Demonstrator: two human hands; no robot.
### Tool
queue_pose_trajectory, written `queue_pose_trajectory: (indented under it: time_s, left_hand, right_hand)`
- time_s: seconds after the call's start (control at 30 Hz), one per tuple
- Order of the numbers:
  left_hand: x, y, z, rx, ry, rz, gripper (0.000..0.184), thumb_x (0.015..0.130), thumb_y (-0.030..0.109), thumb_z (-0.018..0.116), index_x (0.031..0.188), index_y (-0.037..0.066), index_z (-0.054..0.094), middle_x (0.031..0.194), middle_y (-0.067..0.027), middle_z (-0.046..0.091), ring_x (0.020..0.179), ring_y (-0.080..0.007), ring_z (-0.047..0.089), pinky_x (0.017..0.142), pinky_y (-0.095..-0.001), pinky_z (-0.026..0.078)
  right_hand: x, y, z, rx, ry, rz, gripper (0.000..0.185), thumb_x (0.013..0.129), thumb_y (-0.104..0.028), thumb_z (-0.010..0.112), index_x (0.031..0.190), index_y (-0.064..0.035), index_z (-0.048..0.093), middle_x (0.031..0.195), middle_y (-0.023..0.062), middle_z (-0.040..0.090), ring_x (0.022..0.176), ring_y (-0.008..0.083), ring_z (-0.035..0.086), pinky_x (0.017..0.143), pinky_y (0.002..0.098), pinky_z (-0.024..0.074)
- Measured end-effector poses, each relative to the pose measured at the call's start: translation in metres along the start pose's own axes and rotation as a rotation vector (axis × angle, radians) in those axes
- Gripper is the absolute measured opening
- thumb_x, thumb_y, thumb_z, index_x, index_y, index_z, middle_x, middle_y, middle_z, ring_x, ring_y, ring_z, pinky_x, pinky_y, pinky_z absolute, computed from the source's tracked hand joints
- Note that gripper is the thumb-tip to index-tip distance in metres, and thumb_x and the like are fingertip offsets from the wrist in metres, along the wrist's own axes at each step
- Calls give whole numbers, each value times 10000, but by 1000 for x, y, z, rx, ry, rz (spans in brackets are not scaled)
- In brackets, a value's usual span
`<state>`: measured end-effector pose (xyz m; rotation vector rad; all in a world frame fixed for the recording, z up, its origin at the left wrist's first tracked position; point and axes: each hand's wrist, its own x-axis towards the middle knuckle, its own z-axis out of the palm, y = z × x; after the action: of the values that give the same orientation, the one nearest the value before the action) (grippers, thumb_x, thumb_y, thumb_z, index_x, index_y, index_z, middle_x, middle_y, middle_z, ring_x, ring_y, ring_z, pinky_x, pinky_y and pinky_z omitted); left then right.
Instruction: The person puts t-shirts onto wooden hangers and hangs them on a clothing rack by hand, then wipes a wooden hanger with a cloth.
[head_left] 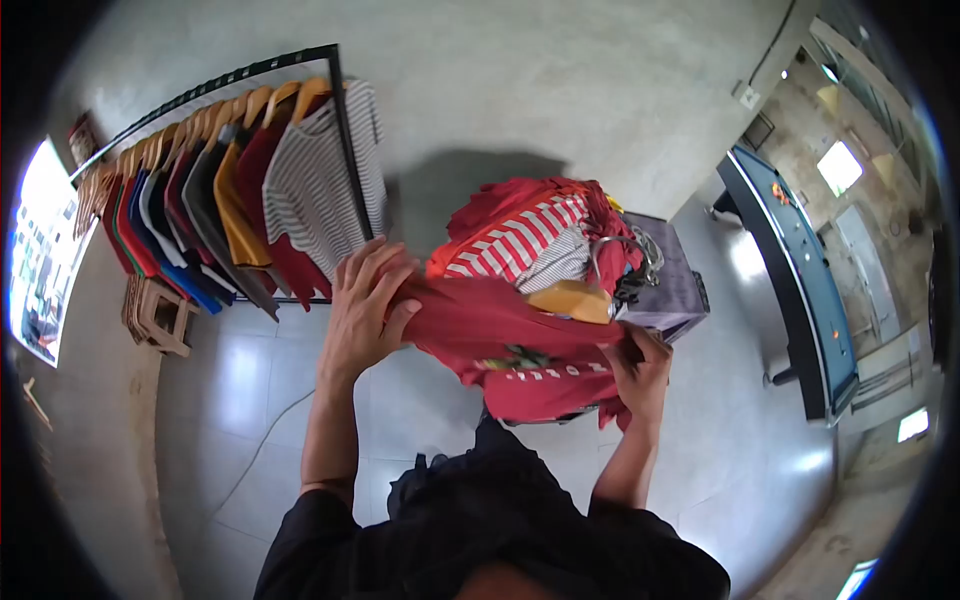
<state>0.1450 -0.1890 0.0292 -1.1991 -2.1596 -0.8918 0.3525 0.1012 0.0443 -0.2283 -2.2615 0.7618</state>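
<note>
Head view, only one (clock read about its centre). The red shirt (470, 320) is stretched out at the middle, just below centre. Its nine o'clock end is met by the left hand (368, 305), fingers and thumb spread; whether cloth is pinched there cannot be told (fingertips blurred). Its four o'clock end is gripped by the right hand (642, 368), fingers curled and clamped on cloth. A wooden hanger (575, 300) is seen at three o'clock by the shirt's upper edge; whether it is inside the neck is not shown.

Likely slips: the left end could be dropped if the spread fingers carry little cloth. The hanger could be knocked askew, or the neckline stretched, by uneven pulling. The clothes pile (520, 235) at one o'clock, close behind, could be snagged by a loose fold and toppled. The clothes rack (345, 170), ten o'clock, is probably too far to be bumped.
</note>
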Motion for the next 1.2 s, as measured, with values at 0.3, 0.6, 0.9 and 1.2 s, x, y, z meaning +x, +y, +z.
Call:
queue_pose_trajectory:
  time_s: [0.3, 0.6, 0.9, 1.2]
  left_hand:
    - [-120, -26, -37, -415, -55, -552, 132, 867, 81, 658, 957, -16, 654, 771, -135, 640, 666, -237, 608, 648, -334, 476]
    - [-137, 9, -116, -372, 259, -283, 122, 703, -115, 648, 726, -21, 572, 636, -84, 560, 560, -197, 534, 536, -287, 405]
    - [-47, 80, -23, -568, -263, -382, 288, 871, 220, 697, 999, -19, 599, 830, -156, 635, 721, -243, 610, 648, -366, 462]
    - [-11, 86, 11, -192, -146, -301, 215, 893, 181, 647, 933, -29, 619, 748, -202, 626, 673, -362, 612, 626, -385, 466]
  right_hand:
    - [-13, -49, 13, 29, -172, 55, 234, 761, -115, 795, 890, 39, 676, 651, 100, 633, 548, 142, 582, 546, 278, 441]
    - [-24, -38, 23, -278, -196, -11, 335, 767, -270, 786, 951, -2, 706, 856, 169, 700, 756, 326, 685, 659, 368, 515]
    - [-20, -48, 34, 18, -447, -247, 333, 810, -125, 703, 1138, -74, 675, 808, 103, 652, 726, 306, 635, 654, 373, 505]
    - [-15, -6, -32, 204, -386, -435, 311, 750, -94, 763, 1048, -32, 698, 967, 96, 688, 865, 275, 662, 762, 359, 532]
